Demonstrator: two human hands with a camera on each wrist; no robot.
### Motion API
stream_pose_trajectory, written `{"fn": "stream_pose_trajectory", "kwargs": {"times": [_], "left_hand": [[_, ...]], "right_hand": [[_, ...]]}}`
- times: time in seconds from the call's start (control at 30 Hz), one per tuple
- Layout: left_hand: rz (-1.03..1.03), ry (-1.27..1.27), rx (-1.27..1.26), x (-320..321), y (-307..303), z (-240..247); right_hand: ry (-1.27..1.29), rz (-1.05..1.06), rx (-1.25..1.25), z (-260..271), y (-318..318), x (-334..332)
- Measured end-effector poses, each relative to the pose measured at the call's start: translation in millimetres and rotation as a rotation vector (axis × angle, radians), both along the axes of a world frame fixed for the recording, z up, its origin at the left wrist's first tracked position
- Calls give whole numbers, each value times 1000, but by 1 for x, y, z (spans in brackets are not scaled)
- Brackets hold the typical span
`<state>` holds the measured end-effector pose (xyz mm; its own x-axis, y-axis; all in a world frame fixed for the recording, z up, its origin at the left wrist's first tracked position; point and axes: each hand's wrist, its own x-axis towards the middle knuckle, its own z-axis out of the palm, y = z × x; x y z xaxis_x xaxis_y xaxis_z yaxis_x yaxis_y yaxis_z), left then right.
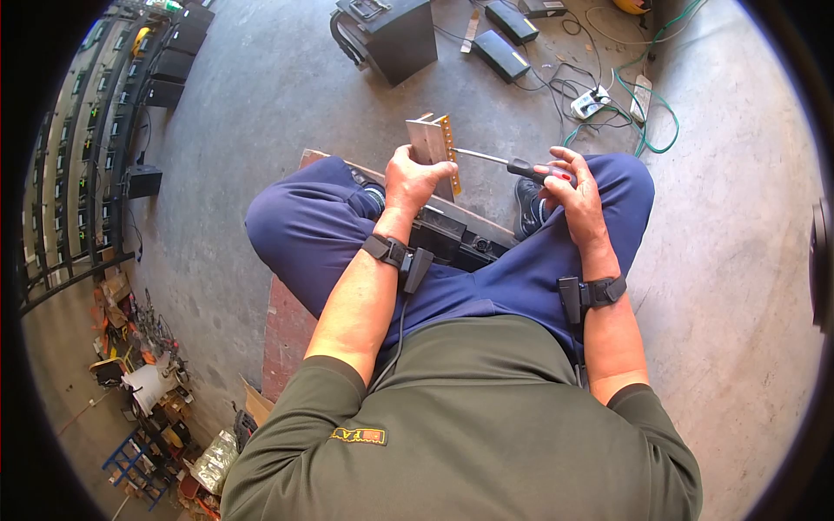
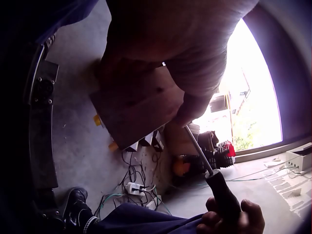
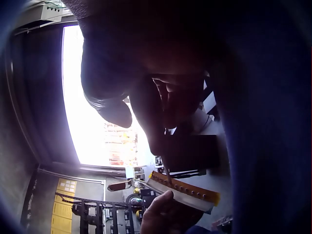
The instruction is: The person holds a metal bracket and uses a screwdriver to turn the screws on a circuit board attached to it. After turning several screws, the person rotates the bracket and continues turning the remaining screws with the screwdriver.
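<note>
In the head view my left hand [image 1: 415, 180] grips a flat grey plate-like piece [image 1: 424, 139], held upright above the dark equipment between my legs. Along its right edge runs an orange-yellow strip [image 1: 449, 137]; a row of small round screws or holes shows on it in the right wrist view. My right hand [image 1: 579, 198] holds a screwdriver [image 1: 519, 166] by its black and red handle, index finger raised. The metal shaft points left, its tip right at the strip. From the left wrist, the plate's broad face [image 2: 136, 112] shows, partly covered by my fingers.
A black case [image 1: 391, 43] stands on the floor ahead. Two black boxes [image 1: 501, 56], a white power strip [image 1: 591, 102] and tangled cables lie to its right. Racks [image 1: 87, 130] line the left side, with clutter below. Black equipment [image 1: 452, 239] sits between my legs.
</note>
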<state>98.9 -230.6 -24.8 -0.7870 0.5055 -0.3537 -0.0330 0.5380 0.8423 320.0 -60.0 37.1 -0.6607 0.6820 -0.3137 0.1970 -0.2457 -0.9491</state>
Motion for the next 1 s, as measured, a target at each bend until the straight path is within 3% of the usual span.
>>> {"fn": "stream_pose_trajectory", "kwargs": {"times": [0.17, 0.27, 0.43, 0.57, 0.63, 0.83, 1.0], "left_hand": [[2, -17, 22, -1, 0, -4], [3, -10, 23, -2, 0, -6], [0, 3, 4, -1, 0, -1], [1, -10, 16, -1, 0, -1], [7, -3, 28, -1, 0, -5], [2, 5, 10, -1, 0, -6], [3, -40, 27, -1, 0, 3]], "right_hand": [[9, -3, 25, -7, 5, 6], [-106, 36, -146, -7, 9, 6], [29, -27, 63, 5, -3, -2], [-25, -23, 46, -6, 3, 4], [-63, -6, -167, -8, 6, 4], [-5, -77, 105, -3, -3, -2], [-4, -11, -29, -8, 6, 4]]}}
